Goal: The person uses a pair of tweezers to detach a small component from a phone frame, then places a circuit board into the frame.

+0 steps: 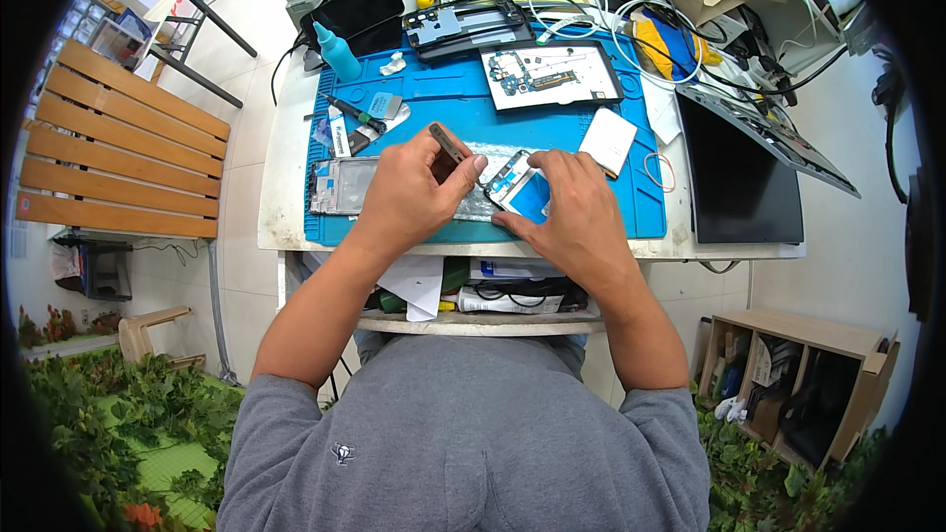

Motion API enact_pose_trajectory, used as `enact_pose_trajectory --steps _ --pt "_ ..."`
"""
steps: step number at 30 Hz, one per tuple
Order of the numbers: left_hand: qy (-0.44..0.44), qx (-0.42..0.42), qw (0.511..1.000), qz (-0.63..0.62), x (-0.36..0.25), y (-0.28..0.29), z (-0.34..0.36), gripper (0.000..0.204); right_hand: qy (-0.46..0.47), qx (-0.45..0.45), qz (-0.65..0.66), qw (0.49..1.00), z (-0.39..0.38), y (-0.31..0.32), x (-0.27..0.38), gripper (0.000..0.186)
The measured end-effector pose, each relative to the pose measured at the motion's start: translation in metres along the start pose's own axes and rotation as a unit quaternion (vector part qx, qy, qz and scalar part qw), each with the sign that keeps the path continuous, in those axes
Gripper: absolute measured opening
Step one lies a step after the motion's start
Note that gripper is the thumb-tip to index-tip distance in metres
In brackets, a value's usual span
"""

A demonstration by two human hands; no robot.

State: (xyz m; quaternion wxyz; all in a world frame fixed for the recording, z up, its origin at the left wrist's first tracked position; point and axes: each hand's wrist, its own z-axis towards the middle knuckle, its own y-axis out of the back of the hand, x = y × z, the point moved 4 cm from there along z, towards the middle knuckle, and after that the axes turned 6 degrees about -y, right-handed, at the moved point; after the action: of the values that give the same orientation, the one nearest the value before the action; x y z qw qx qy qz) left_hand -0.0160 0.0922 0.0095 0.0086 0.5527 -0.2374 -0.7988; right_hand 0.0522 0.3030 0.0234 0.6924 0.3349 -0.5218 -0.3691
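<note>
My left hand [414, 187] is closed in a pinch around a slim brown-grey hand tool [448, 143], held like a pen. The tool's lower end points at the small phone frame [503, 182] beside it, but the fingers hide its tip. My right hand [576, 202] grips that phone frame by its right side, thumb along the near edge and fingers over the top. Silvery parts line the frame's upper left, and blue shows inside it. Under both hands lies a clear plastic sheet [476, 207]. Left of my left hand rests a grey metal phone mid-frame [340, 185].
On the blue mat [434, 118] are a white box lid with a circuit board [537, 79], a white battery-like block [609, 141], a screwdriver [355, 113] and a blue bottle [337, 52]. Cables [631, 25] clutter the back right. A dark screen [734, 167] lies at the right edge.
</note>
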Motion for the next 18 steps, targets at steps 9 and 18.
enact_pose_trajectory --steps 9,18 --pt "-0.009 0.016 1.0 0.019 -0.0047 0.0009 0.0028 0.027 0.003 0.0 -0.001 1.0 -0.0004 0.0001 -0.0001 0.071" --pt "-0.002 0.026 1.0 0.015 -0.0021 -0.0002 0.0018 0.025 0.003 -0.003 0.006 1.0 -0.0002 -0.0006 -0.0009 0.069"
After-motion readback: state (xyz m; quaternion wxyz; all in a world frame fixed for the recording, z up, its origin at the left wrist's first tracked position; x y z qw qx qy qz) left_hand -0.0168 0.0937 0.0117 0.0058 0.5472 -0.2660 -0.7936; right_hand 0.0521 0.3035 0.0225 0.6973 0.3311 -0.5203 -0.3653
